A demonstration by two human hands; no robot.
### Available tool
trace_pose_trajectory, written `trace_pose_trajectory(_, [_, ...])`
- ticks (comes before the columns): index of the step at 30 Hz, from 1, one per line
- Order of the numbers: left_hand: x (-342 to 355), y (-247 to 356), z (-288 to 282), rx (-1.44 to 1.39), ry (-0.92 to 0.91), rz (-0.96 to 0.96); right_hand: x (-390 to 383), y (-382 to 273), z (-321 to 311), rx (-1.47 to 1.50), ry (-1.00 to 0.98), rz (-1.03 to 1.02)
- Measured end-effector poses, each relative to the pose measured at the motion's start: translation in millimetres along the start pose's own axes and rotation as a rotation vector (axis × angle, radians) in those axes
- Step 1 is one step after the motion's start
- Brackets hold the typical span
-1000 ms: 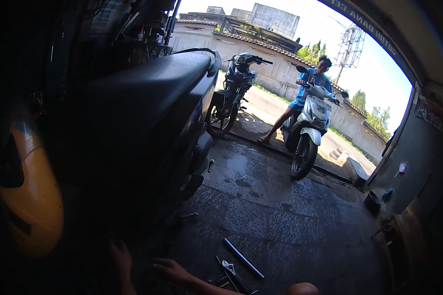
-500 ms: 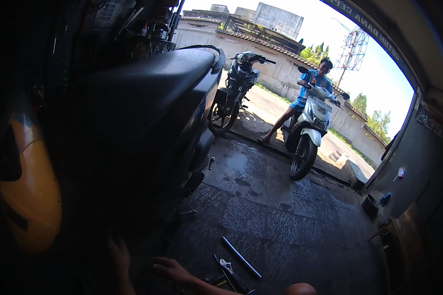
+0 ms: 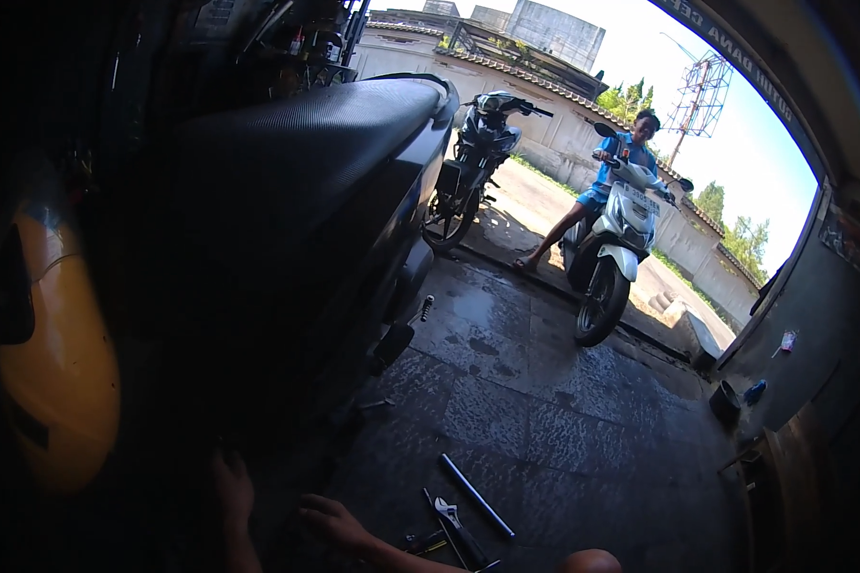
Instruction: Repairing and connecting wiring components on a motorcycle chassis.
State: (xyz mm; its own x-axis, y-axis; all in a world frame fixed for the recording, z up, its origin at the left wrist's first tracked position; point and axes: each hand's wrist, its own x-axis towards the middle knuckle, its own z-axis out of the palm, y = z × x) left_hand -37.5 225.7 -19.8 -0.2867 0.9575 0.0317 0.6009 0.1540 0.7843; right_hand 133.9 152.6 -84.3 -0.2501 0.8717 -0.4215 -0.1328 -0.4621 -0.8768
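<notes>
In deep shadow at the lower left, my left hand (image 3: pixel 234 487) reaches toward the underside of a black motorbike (image 3: pixel 315 162); its fingers look outstretched, and whether they touch anything is hidden. Right of it, my right hand (image 3: pixel 330 520) is open, fingers loosely curved, with no object visible in it. On the stone floor beside my right hand lie an adjustable wrench (image 3: pixel 449 516), a long chrome tube (image 3: pixel 478 495) and other dim tools. My bare knee (image 3: pixel 592 562) shows at the bottom edge.
A yellow body panel (image 3: pixel 62 372) stands at the left. At the doorway are a dark motorbike (image 3: pixel 468 162) and a person (image 3: pixel 616 167) in blue astride a white scooter (image 3: pixel 616 248). A dark bucket (image 3: pixel 724 406) sits by the right wall; dim shelves hold items at the back left.
The view has turned slightly, so the motorbikes and doorway sit a little further right and higher. My hands stay in much the same place. The person remains astride the scooter.
</notes>
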Motion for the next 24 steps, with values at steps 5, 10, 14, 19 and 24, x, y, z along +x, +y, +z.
trace_pose_trajectory(5, [1, 1, 1, -0.067, 0.028, 0.019, -7, -17, 1, -0.077, 0.000, 0.027])
trace_pose_trajectory(10, [-7, 4, 10, -0.098, 0.157, 0.100, -17, -24, 3, -0.051, -0.003, 0.019])
trace_pose_trajectory(14, [-3, -6, 20, -0.144, 0.165, 0.075, -32, -31, 8, -0.080, -0.031, 0.044])
trace_pose_trajectory(19, [8, -28, 35, -0.170, 0.251, 0.123, -25, 11, 2, -0.136, -0.001, -0.051])
trace_pose_trajectory(24, [8, -17, 24, -0.182, 0.123, 0.111, -10, 44, -2, -0.157, 0.013, -0.074])
